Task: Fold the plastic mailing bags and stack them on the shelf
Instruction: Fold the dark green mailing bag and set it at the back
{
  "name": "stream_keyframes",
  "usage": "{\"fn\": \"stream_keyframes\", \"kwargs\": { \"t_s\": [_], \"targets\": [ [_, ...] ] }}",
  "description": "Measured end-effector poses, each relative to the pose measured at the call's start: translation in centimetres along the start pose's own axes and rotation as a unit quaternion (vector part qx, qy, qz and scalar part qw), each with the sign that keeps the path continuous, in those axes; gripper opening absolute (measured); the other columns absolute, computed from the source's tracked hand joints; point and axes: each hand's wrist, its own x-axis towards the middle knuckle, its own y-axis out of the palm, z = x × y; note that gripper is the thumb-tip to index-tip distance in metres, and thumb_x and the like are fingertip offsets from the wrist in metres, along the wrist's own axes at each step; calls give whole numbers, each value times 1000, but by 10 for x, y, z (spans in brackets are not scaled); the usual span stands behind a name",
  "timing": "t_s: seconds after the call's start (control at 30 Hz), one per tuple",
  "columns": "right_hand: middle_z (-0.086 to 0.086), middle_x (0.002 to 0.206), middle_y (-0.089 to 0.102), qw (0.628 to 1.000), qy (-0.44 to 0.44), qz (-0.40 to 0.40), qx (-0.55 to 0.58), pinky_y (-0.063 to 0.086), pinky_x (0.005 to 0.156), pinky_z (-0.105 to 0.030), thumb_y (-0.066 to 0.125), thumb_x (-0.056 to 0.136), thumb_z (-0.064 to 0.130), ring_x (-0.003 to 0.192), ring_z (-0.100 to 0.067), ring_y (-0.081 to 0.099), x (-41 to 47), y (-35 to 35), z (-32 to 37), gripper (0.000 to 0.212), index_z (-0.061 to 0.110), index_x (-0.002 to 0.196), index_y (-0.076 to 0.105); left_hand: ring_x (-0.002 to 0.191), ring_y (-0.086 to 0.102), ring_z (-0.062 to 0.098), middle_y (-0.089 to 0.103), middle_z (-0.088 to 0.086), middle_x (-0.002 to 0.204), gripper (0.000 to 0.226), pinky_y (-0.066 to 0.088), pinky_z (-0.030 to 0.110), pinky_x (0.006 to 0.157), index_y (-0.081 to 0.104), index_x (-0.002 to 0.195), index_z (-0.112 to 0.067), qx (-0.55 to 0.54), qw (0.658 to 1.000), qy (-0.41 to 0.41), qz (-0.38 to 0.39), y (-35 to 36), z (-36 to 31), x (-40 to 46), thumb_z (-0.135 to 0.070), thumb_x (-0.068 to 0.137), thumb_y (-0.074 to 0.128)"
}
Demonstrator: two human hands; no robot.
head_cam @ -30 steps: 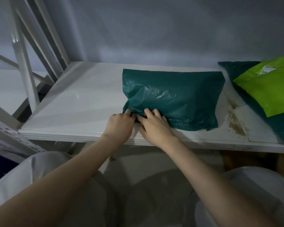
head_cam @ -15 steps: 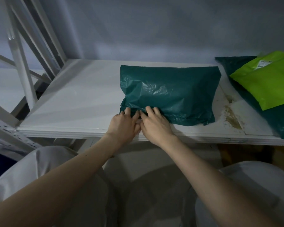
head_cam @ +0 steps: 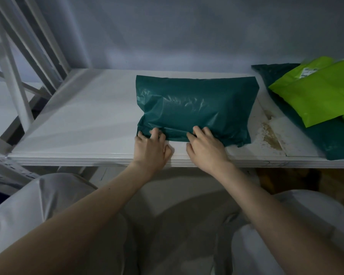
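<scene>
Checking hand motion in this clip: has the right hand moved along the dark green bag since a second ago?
Yes. The right hand slid rightward along the dark green bag's near edge, away from the left hand.

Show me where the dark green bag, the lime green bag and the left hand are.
dark green bag point(head_cam: 197, 108), head view, middle of its top face.
lime green bag point(head_cam: 322, 96), head view, its flat upper surface.
left hand point(head_cam: 150, 148), head view, back of the hand.

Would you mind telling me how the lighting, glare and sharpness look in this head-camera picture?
Head view: dim, bluish light overall; soft glare on the crinkled dark green bag; the lime bags at the right edge are smeared by motion blur; the shelf posts bow from wide-angle distortion; both hands look reasonably sharp.
</scene>
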Motion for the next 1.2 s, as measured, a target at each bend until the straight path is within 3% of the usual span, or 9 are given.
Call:
{"fn": "stream_keyframes", "kwargs": {
  "t_s": [0.17, 0.3, 0.4, 0.47, 0.63, 0.77, 0.87, 1.07, 1.2],
  "targets": [
    [-3, 138, 38, 999, 28, -4, -20, 43, 84, -37, 32, 98, 25, 120, -25, 37, -14, -1, -22, 44, 7, 136, 43, 105, 48, 30, 44, 9, 125, 44, 35, 36, 84, 42, 125, -11, 31, 999, -17, 13, -5, -3, 2, -38, 97, 21],
    [-2, 137, 39, 1000, 19, -1, -11, 43, 86, -36, 31, 99, 28, 118, -26, 36, -15, 3, -21, 48, 5, 140, 37, 119, 37, 24, 40, 6, 129, 43, 31, 39, 97, 44, 126, -12, 9, 1000, -1, -10, -17, -12, 11, -38, 97, 26],
    [-2, 131, 40, 1000, 7, 2, -3, 41, 85, -37, 34, 97, 29, 114, -26, 37, -13, 2, -25, 46, 6, 136, 41, 121, 40, 24, 40, 6, 135, 53, 34, 38, 98, 39, 135, -13, -100, 987, 114, -57, -21, -30, 17, -36, 92, 19],
    [-2, 129, 41, 1000, -1, 7, 4, 40, 86, -37, 37, 95, 27, 114, -25, 38, -11, 0, -30, 42, 7, 130, 48, 126, 40, 23, 39, 5, 141, 61, 31, 37, 102, 34, 141, -12, -159, 969, 182, -43, -20, -46, 18, -37, 89, 13],
    [-4, 133, 40, 1000, 8, 6, -2, 33, 97, -39, 37, 96, 30, 123, -25, 32, -13, 0, -50, 46, 8, 136, 41, 144, 19, 19, 19, 3, 157, 56, 14, 32, 114, 11, 150, -16, -179, 969, 167, 16, -8, -58, 23, -30, 99, 28],
    [-6, 140, 32, 998, 64, 16, 1, 34, 98, -41, 30, 98, 37, 123, -30, 30, -20, 2, -72, 50, 19, 145, 29, 141, 25, 22, 25, 3, 153, 56, 23, 38, 112, 11, 151, -22, -150, 977, 152, 9, -8, -54, 27, -39, 99, 25],
    [-7, 140, 34, 998, 61, 24, 20, 37, 97, -39, 29, 99, 36, 122, -29, 35, -21, 0, -81, 50, 19, 146, 28, 130, 38, 28, 34, 5, 143, 55, 33, 41, 101, 14, 150, -29, -117, 982, 148, 17, -17, -60, 30, -43, 98, 24],
    [-9, 126, 44, 997, 63, 24, 46, 39, 91, -38, 37, 98, 30, 114, -27, 42, -20, -2, -83, 40, 6, 130, 43, 117, 42, 28, 40, 8, 134, 47, 33, 40, 94, 44, 132, -13, -68, 989, 127, -25, -33, -87, 34, -38, 98, 24],
    [-12, 128, 37, 996, 62, 26, 56, 41, 94, -39, 40, 96, 27, 118, -29, 39, -19, -2, -84, 44, 7, 136, 41, 121, 40, 26, 37, 7, 139, 51, 33, 38, 98, 27, 144, -13, -121, 978, 166, -25, -26, -105, 37, -35, 98, 27]
  ]
}}
